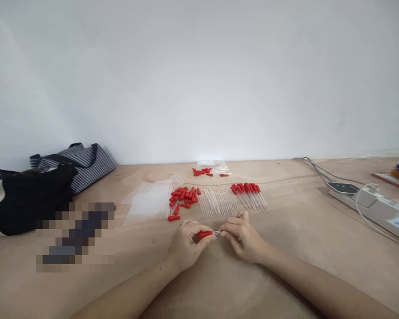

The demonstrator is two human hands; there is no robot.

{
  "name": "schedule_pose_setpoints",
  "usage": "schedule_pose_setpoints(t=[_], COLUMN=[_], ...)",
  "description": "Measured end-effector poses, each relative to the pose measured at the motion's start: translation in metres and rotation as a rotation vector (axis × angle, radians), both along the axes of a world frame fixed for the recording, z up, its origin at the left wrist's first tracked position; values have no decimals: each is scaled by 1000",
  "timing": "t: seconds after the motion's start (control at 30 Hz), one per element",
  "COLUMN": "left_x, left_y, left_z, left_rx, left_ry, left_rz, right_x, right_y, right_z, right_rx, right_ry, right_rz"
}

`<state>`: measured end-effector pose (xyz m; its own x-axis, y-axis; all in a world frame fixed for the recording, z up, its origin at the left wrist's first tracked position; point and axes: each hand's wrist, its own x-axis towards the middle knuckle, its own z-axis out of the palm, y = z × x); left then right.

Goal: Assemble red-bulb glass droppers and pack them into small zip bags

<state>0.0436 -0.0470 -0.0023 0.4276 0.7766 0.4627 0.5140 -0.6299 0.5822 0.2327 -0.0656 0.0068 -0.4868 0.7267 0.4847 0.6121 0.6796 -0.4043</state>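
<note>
My left hand [190, 244] pinches a red rubber dropper bulb [204, 235] between thumb and fingers. Its neck points right, where a clear dropper tube [217, 233] meets it; how far the tube sits inside is hidden. My right hand [244, 238] is closed on the tube's other end. Just beyond my hands lies a row of bare clear tubes [218, 201]. To its left is a heap of loose red bulbs [184, 196], and to its right several tubes fitted with red bulbs [248, 189] lie side by side.
Clear plastic bags [148, 201] lie left of the bulbs. Farther back are more red bulbs [202, 171] by another bag [213, 165]. Bags [29, 199] stand at the left, near a blurred-out item [78, 235]. A white power strip [372, 208] with cables is at the right.
</note>
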Motion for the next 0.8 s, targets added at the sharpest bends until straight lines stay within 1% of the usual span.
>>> schedule_pose_setpoints(t=[0.13,0.3,0.53,0.63,0.73,0.77,0.8], left_x=[-3,-6,-2,-3,-9,-12,-15], left_y=[4,5,1,4,10,13,16], left_z=[2,8,7,7,8,9,10], left_rx=[-15,-1,25,19,46,61,78], left_ry=[2,32,36,54,114,135,153], left_rz=[-2,-57,-24,14,46,76,120], right_x=[5,10,7,9,18,24,31], right_y=[3,4,4,6,12,16,21], right_z=[1,1,1,2,1,1,0], right_rx=[21,24,74,148,196,192,180], right_ry=[-29,-52,-68,-141,-185,-172,-142], right_rz=[1,3,-3,-45,-91,-137,-214])
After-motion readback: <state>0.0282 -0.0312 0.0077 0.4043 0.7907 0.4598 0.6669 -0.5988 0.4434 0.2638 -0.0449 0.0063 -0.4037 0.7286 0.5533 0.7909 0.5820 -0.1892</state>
